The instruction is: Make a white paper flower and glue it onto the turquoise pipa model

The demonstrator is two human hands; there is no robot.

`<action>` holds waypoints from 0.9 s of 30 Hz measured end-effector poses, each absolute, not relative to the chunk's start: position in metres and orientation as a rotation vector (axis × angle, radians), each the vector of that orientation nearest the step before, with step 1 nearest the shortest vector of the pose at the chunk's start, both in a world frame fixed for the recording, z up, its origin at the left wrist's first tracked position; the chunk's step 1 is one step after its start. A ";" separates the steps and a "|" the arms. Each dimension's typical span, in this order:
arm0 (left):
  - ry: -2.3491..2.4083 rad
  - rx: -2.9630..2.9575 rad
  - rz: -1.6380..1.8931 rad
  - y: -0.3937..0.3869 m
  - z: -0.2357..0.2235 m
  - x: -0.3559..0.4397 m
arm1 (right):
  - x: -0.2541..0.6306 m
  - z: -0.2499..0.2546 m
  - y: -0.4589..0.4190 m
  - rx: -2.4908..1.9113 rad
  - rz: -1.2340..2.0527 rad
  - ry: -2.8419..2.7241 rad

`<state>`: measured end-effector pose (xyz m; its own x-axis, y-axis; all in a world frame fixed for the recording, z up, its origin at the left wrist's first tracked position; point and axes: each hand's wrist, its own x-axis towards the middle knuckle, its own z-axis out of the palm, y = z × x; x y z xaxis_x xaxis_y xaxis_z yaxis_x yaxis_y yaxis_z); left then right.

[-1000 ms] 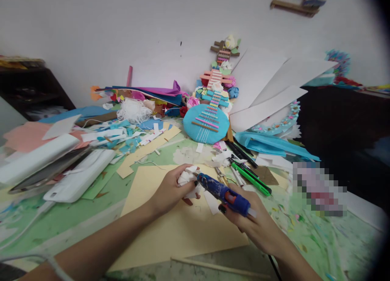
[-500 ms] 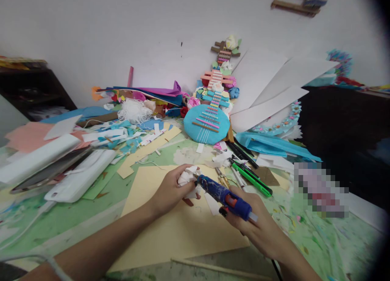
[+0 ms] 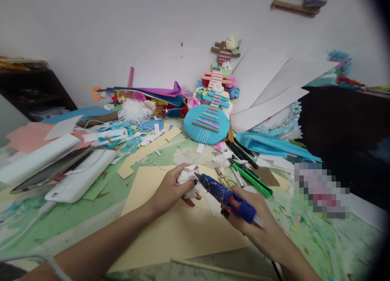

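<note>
White crumpled paper (image 3: 186, 176) sits in the left hand (image 3: 170, 190), above a cream sheet (image 3: 173, 236) that lies on the green-topped table (image 3: 323, 240). The left hand is closed on it, thumb across the near side and the other fingers curled around and below. The right hand (image 3: 258, 218) is wrapped around a blue glue gun (image 3: 222, 193), whose nozzle points at the paper beside the left thumb; whether the 2 touch cannot be told. A translucent glue stick (image 3: 258, 221) juts from the gun's rear, and a black cord (image 3: 276, 269) runs down below the right wrist.

Just beyond the gun lie scissors (image 3: 224, 178) with gold-coloured handles, partly hidden by it. To their right, a bright green tool (image 3: 251, 177) rests among dark pens (image 3: 242, 154). Farther back, 1 round turquoise craft piece (image 3: 191, 120), with white strings and coloured sticks across it, leans among paper flowers. Folded blue paper (image 3: 271, 145) lies to its right.

On the left side are a tangle of white strands (image 3: 134, 111), scattered paper strips (image 3: 129, 145), a dark flat device (image 3: 51, 171) and a white rounded block (image 3: 81, 177) with a cable plugged into its near end. A thin pale stick (image 3: 219, 267) lies at the near edge of the cream sheet.
</note>
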<state>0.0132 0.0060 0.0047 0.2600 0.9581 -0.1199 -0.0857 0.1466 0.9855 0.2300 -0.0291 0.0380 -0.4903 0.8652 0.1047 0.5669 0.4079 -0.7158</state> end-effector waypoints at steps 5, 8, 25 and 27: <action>0.997 1.122 0.974 0.006 0.003 0.013 | 0.231 0.037 -0.029 -1.193 0.843 -2.191; 0.972 1.094 0.971 0.006 0.003 0.013 | 0.231 0.036 -0.029 -1.178 0.807 -2.191; 0.853 1.027 0.970 0.003 0.003 0.010 | 0.237 0.032 -0.031 -1.163 0.721 -2.123; 0.851 1.036 0.972 0.003 0.002 0.010 | 0.237 0.032 -0.031 -1.151 0.696 -2.114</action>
